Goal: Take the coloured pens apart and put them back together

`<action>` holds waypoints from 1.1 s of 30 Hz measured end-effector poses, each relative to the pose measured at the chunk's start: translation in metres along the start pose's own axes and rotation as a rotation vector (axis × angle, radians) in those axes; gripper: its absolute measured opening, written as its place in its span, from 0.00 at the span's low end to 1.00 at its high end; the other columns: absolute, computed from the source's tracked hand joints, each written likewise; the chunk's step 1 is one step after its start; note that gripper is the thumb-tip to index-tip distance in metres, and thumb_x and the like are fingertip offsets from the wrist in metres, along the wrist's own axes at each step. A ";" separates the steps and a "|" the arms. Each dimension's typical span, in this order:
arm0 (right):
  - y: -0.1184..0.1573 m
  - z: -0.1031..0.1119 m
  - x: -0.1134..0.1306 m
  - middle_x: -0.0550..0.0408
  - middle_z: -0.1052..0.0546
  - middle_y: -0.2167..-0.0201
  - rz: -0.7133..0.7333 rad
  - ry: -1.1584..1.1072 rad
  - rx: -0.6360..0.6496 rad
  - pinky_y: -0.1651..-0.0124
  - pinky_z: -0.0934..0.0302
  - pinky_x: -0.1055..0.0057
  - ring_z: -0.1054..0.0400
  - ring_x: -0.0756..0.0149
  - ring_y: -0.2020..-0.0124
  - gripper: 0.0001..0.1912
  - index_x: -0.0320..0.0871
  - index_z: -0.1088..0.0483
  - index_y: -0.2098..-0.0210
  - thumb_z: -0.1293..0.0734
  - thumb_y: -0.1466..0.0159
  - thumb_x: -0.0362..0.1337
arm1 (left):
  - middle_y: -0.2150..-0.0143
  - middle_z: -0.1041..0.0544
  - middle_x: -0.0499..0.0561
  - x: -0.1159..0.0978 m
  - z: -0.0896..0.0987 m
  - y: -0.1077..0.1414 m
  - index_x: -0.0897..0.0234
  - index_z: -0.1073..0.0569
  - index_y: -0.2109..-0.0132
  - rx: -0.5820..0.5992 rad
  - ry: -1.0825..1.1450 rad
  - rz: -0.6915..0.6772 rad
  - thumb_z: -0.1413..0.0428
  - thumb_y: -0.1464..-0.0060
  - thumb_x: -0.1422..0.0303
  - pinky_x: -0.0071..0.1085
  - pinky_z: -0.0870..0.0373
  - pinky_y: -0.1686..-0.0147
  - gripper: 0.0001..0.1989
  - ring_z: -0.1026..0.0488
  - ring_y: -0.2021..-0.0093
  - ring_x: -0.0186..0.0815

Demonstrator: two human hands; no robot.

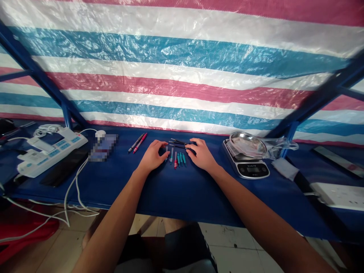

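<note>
Resting palm down on the blue cloth-covered bench point(119, 189), the left hand point(152, 156) and the right hand point(201, 154) lie apart in the head view, with a small cluster of writing-sized tools between them. Both hands are half open, their fingers loosely curled toward each other, and neither is clamped on anything. The left fingertips point(164, 144) end just beside the short teal and red pen-like tools point(178, 159), which lie side by side in a tight row, an order that leaves each one separate and reachable from either hand. The right fingertips point(190, 145) lie at the ends of the thin dark rods point(178, 143) and seem to touch them, though the contact is hard to confirm at this size. Farther left, a black pen point(135, 143) and a red pen point(140, 143) lie together, apart from the cluster. To the right, a digital kitchen scale point(253, 170) carries a steel dish point(247, 144), within easy reach of the right hand. At the far left, a white power strip point(51, 151) sits well away from the work, its cords trailing off the bench.
</note>
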State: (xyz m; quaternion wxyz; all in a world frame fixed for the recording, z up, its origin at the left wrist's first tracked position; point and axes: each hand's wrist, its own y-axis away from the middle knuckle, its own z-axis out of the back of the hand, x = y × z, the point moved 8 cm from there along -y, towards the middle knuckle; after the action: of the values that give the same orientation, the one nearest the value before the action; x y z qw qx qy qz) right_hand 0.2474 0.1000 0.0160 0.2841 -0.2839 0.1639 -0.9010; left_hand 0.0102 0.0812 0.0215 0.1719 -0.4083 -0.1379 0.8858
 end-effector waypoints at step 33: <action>-0.005 -0.005 -0.002 0.45 0.22 0.46 0.032 -0.052 0.029 0.36 0.33 0.45 0.30 0.47 0.43 0.14 0.50 0.16 0.49 0.35 0.24 0.37 | 0.50 0.16 0.55 0.000 -0.003 -0.005 0.59 0.18 0.48 -0.014 0.049 -0.079 0.42 0.34 0.69 0.41 0.21 0.48 0.11 0.18 0.51 0.45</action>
State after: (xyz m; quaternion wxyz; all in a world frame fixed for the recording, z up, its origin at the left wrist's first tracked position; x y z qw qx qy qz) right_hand 0.2432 0.1056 0.0134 0.3069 -0.3006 0.1480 -0.8908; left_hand 0.0135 0.0861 0.0222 0.2073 -0.4251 -0.1558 0.8672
